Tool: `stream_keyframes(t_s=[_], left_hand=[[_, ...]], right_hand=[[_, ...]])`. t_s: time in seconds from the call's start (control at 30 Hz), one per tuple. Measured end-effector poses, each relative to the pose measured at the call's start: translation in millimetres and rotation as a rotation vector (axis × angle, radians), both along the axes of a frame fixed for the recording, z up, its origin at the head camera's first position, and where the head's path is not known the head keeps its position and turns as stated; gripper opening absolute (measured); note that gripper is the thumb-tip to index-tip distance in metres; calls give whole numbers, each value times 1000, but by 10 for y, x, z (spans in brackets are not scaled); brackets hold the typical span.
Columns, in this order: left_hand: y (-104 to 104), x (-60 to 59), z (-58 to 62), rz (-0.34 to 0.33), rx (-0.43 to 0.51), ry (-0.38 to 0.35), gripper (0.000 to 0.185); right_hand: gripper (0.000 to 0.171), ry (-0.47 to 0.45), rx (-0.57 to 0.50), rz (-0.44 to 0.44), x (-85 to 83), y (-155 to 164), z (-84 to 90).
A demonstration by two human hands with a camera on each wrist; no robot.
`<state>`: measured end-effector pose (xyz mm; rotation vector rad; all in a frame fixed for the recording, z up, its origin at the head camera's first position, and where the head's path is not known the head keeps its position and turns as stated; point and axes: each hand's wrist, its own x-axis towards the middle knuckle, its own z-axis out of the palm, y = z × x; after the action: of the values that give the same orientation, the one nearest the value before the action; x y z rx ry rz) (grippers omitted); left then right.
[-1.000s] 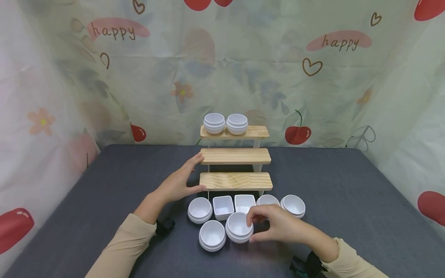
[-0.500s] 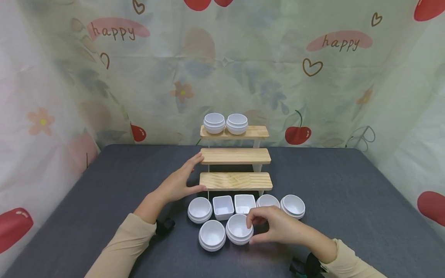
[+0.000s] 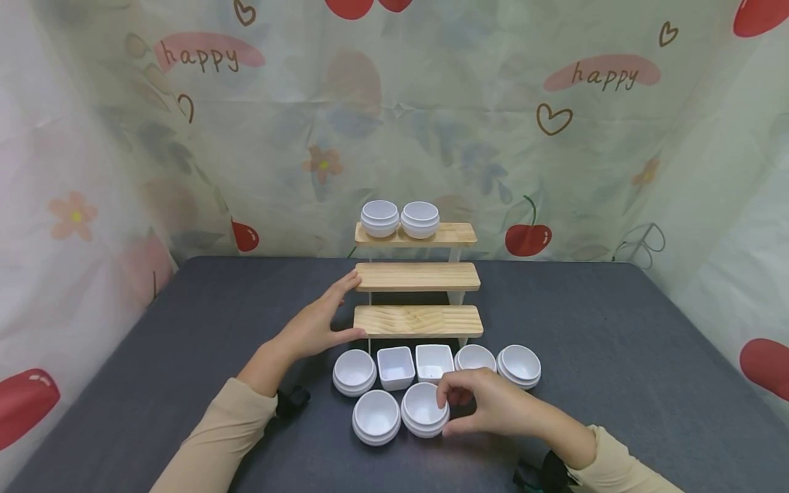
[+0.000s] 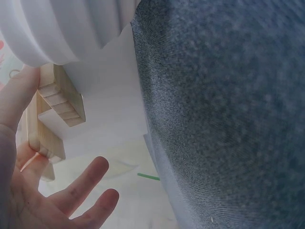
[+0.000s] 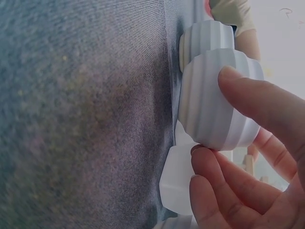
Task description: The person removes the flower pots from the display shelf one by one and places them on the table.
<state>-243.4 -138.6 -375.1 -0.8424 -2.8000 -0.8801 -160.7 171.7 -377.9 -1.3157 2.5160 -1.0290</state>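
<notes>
My right hand (image 3: pixel 493 404) holds a small white round bowl (image 3: pixel 424 412) at its right side, thumb in front and fingers behind. The right wrist view shows this ribbed bowl (image 5: pixel 217 102) close up, between thumb and fingertips, low by the dark cloth. Just left of it sits a matching round bowl (image 3: pixel 376 416). My left hand (image 3: pixel 314 327) rests against the left ends of the lower two boards on a three-tier wooden stand (image 3: pixel 419 322). Seen from the left wrist, the thumb touches one board (image 4: pixel 62 95), while two fingers (image 4: pixel 83 183) extend past the stand.
Before the stand runs a row of white bowls: a round one (image 3: pixel 354 372) at left, two square ones (image 3: pixel 396 367), and two round ones (image 3: pixel 520 365) at right. A pair of round bowls (image 3: pixel 380 219) stands on the top board. Patterned cloth (image 3: pixel 246 150) encloses the dark table (image 3: pixel 585 329).
My right hand and the bowl it holds have shifted slightly toward me, bringing the bowl nearly level with its neighbour. The left hand stays in place on the stand.
</notes>
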Motion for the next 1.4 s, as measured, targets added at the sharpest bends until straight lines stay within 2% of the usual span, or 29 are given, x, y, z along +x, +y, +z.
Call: stream_keyframes(t_s=[0.47, 1.4], left_hand=[[0, 0, -14, -1, 8, -8, 91], [-1, -6, -14, 3, 3, 0, 91]], right_hand=[[26, -33, 12, -8, -1, -1, -54], [24, -81, 14, -2, 3, 16, -44]])
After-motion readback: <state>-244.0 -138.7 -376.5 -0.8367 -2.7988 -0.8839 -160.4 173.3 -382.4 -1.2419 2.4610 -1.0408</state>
